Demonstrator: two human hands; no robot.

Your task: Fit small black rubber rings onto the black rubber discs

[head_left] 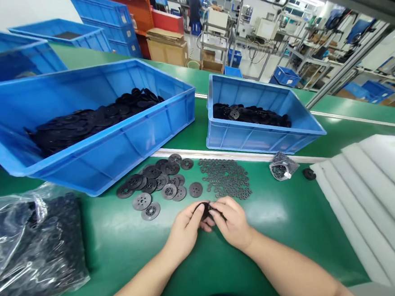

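Near the middle of the green table, my left hand (186,224) is closed around a black disc (205,209), thumb on its face. My right hand (232,220) meets it from the other side, with thumb and fingers pinched at the disc's edge. Whatever small thing the right fingers may hold is hidden. Just beyond my hands lie several loose black discs (169,191) with holes in them, some overlapping. To their right spreads a patch of small dark ring-shaped parts (225,177).
A large blue bin (124,157) of black discs stands at left, a smaller blue bin (250,135) of discs behind. A clear bag (39,253) of black parts lies at left. White foam sheets (360,208) are stacked at right, near a small plastic bag (282,166).
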